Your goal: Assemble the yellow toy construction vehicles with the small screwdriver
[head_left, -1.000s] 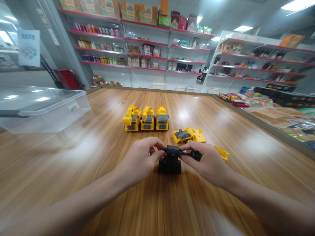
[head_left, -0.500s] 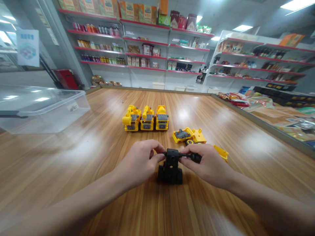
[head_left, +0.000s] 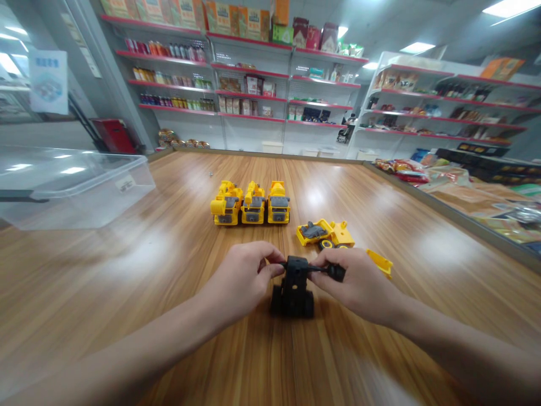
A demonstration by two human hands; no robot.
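Note:
A black toy-truck chassis [head_left: 295, 287] stands on end on the wooden table, with black wheels at its lower end. My left hand [head_left: 249, 273] pinches a thin dark piece at the left side of its top; the fingertips mostly hide that piece. From the right, my right hand [head_left: 353, 282] is closed on a thin black axle against the chassis top. A black wheel [head_left: 337, 273] sits on the axle's right end. Beyond my right hand lie a yellow dump bed with grey part [head_left: 313, 232], a yellow cab piece [head_left: 343, 233], yellow-hubbed wheels [head_left: 326, 244] and another yellow piece [head_left: 380, 263].
Three yellow toy construction trucks [head_left: 252, 206] stand in a row farther back. To the left is a clear plastic bin [head_left: 84, 194]. Packaged goods [head_left: 473, 192] lie beyond the table's raised right edge. Stocked shelves [head_left: 249, 98] line the back.
Hardly anything differs. Both hands keep their hold at the chassis top, with only a very slight shift of the right hand and axle.

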